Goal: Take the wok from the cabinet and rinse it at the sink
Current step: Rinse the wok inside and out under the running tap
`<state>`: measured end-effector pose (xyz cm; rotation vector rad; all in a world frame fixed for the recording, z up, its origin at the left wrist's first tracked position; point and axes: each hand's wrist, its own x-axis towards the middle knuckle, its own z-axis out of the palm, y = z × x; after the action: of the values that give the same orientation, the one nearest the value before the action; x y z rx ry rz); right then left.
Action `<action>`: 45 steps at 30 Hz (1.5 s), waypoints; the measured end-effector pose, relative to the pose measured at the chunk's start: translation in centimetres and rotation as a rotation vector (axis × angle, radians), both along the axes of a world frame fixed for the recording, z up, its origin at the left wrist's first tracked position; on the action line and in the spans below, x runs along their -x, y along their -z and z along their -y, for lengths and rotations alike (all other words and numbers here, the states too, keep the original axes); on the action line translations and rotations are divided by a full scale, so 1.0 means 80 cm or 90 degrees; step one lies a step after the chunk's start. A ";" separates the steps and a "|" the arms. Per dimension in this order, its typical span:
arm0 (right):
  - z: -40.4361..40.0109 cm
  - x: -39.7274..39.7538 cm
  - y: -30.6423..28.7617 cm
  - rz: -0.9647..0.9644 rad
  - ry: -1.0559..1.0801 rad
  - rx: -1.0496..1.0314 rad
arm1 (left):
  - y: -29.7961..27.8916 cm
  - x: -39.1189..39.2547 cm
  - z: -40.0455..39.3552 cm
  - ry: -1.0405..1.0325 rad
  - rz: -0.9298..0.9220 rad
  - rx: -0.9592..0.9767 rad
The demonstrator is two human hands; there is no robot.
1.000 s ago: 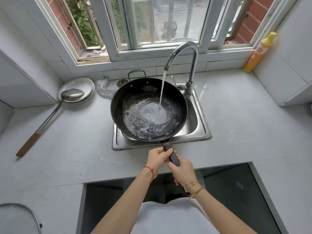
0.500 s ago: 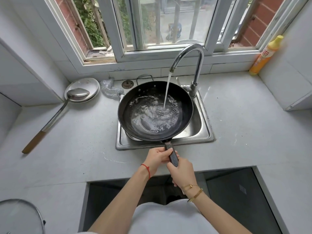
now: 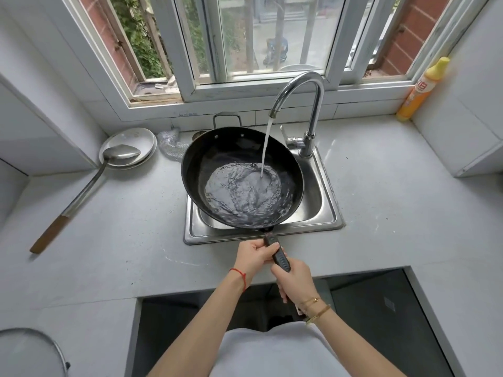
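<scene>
While clasping handle, both hands [image 3: 275, 263] stacked

Round black metal wok [image 3: 217, 156]: matt black wall, black ribbed handle [image 3: 280, 258]; pooled water inside reads silver-grey with rippled white highlights. Falling water stream [image 3: 265, 148]: white. Curved chrome faucet [image 3: 313, 104] and square stainless-steel sink [image 3: 326, 202]: bright silver. Countertop [image 3: 394, 213]: pale grey, finely speckled. Long steel ladle [image 3: 119, 155]: silver bowl, brown wooden grip. Round plate [image 3: 130, 137] under it: white. Squeeze bottle [image 3: 420, 89]: yellow cap, orange body, red-and-white label. Window frame [image 3: 336, 39]: white; red brick and green foliage outside. Left wrist: red string. Right wrist: gold bangles.
</scene>
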<state>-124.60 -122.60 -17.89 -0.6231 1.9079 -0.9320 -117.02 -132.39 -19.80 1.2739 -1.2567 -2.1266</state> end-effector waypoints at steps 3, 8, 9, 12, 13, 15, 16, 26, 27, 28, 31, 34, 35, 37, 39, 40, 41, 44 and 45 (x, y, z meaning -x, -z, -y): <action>0.004 -0.005 -0.003 0.006 -0.007 0.002 | 0.002 -0.004 0.003 -0.009 0.008 0.008; 0.012 -0.008 -0.014 -0.022 -0.019 -0.007 | -0.002 -0.009 0.008 -0.017 -0.003 -0.027; 0.013 -0.009 -0.017 -0.028 -0.020 -0.009 | -0.003 -0.010 0.008 -0.013 -0.009 -0.034; 0.012 -0.012 -0.020 -0.051 -0.019 -0.014 | -0.005 -0.012 0.009 0.009 -0.031 -0.056; 0.011 -0.012 -0.020 -0.061 -0.017 -0.017 | -0.004 -0.012 0.009 0.013 -0.039 -0.068; 0.009 -0.012 -0.018 -0.097 -0.019 -0.018 | -0.005 -0.011 0.008 0.013 -0.062 -0.096; 0.008 -0.012 -0.016 -0.123 -0.027 -0.014 | -0.005 -0.010 0.006 0.013 -0.073 -0.109; 0.008 0.002 0.005 -0.154 -0.048 0.028 | -0.003 0.000 0.005 -0.019 -0.050 -0.090; 0.009 0.001 0.008 -0.130 -0.038 0.028 | -0.002 -0.001 0.005 -0.023 -0.036 -0.075; 0.010 -0.001 0.011 -0.105 -0.029 0.026 | -0.001 -0.003 0.006 -0.029 -0.024 -0.061; 0.015 -0.004 0.018 -0.031 -0.030 0.021 | 0.004 -0.006 0.007 -0.059 0.017 -0.024; 0.022 -0.001 0.021 0.040 -0.050 0.016 | 0.008 -0.009 0.010 -0.091 0.062 0.014; 0.025 -0.002 0.021 0.068 -0.055 0.017 | 0.008 -0.010 0.012 -0.099 0.082 0.031; 0.031 -0.005 0.023 0.117 -0.058 0.019 | 0.008 -0.014 0.016 -0.111 0.123 0.062; 0.035 -0.009 0.024 0.161 -0.056 0.022 | 0.011 -0.019 0.019 -0.113 0.168 0.092; 0.038 -0.012 0.025 0.183 -0.055 0.024 | 0.012 -0.021 0.022 -0.110 0.194 0.106; 0.040 -0.014 0.025 0.205 -0.055 0.027 | 0.012 -0.022 0.024 -0.107 0.220 0.124; 0.046 -0.017 0.027 0.266 -0.049 0.031 | 0.011 -0.024 0.031 -0.090 0.298 0.174; 0.049 -0.018 0.027 0.283 -0.047 0.031 | 0.008 -0.023 0.032 -0.093 0.314 0.192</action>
<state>-123.16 -126.50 -20.06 -0.4630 1.4617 -0.9785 -115.16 -134.97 -20.43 1.7447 -1.5454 -1.4961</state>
